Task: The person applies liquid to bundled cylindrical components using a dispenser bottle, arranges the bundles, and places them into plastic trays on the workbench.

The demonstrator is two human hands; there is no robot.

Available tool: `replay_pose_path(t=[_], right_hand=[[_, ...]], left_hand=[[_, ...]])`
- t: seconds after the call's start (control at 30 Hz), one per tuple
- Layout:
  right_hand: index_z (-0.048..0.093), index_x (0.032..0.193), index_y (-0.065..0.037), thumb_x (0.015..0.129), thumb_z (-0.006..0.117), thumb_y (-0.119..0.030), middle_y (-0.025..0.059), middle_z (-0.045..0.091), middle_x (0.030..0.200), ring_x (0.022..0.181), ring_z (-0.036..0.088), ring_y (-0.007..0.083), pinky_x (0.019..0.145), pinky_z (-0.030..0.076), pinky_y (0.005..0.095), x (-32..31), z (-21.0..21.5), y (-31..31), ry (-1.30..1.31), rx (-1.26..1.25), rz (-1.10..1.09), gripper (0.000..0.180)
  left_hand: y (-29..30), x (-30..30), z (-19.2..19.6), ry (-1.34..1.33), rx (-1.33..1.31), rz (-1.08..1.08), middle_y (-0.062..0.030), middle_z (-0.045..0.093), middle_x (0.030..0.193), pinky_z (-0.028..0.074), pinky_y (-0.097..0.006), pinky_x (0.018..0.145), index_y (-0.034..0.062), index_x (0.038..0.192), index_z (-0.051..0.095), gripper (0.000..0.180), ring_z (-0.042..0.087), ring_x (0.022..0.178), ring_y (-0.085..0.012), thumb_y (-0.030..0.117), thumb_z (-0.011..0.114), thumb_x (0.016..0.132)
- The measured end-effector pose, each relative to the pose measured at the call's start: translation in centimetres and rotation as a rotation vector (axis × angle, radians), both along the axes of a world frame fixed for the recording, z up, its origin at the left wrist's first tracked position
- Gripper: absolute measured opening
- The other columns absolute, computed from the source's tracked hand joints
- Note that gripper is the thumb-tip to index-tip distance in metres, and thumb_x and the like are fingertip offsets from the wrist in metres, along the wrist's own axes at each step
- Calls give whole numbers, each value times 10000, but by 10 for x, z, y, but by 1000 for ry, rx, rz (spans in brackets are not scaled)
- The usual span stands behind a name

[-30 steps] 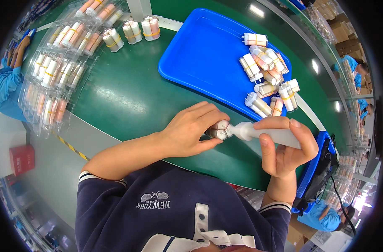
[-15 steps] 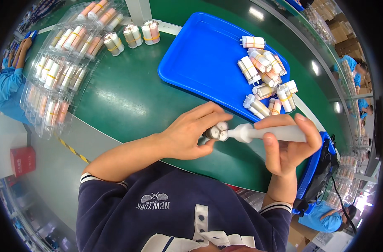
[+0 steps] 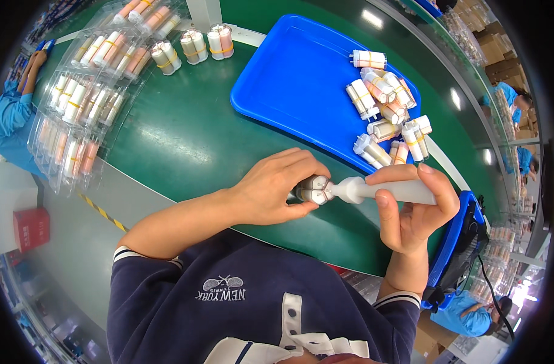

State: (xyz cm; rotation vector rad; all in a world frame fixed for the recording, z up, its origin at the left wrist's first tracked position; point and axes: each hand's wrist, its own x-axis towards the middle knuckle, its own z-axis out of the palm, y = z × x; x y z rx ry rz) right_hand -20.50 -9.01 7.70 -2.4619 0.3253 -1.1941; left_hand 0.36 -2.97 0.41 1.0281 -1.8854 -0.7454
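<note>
My left hand (image 3: 271,188) grips a bundle of several clear tubes (image 3: 317,195), fingers and thumb wrapped round its sides. The bundle's round white ends face right, while most of its body is hidden by the hand. Closed round a translucent white squeeze bottle (image 3: 398,192), my right hand (image 3: 419,215) keeps it nearly level. Its narrowed nozzle end points left at the white ends; whether the tip touches them I cannot tell. Both hands are over the green table (image 3: 186,139), in front of the blue tray.
A blue tray (image 3: 277,73) bears a heap of banded tube bundles (image 3: 383,115) at its right. Three bundles (image 3: 195,47) stand at the back, beside clear plastic packs of tubes (image 3: 76,103). Another blue bin (image 3: 450,242) is at the right; a co-worker's blue sleeve (image 3: 13,121) shows far left.
The bundle in my left hand has tilted slightly, showing more of its ends. My right hand and the bottle have shifted a little to the left.
</note>
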Motion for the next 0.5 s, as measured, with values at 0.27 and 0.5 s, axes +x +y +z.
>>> replay_pose_path(t=[0.27, 0.5], right_hand=[[416, 1198, 6, 715, 701, 104, 180, 623, 791, 672, 662, 291, 542, 520, 343, 6, 2, 2, 28, -5, 34, 569], [256, 1244, -69, 819, 638, 20, 171, 630, 801, 636, 636, 232, 575, 491, 299, 6, 3, 1, 171, -47, -13, 579]], left_hand=[[0, 1, 0, 21, 4, -5, -107, 607, 937, 477, -371, 738, 29, 1018, 601, 397, 585, 855, -279, 83, 752, 655], [-2, 4, -1, 29, 3, -14, -112, 607, 930, 476, -368, 728, 22, 1013, 605, 404, 583, 832, -288, 86, 760, 645]])
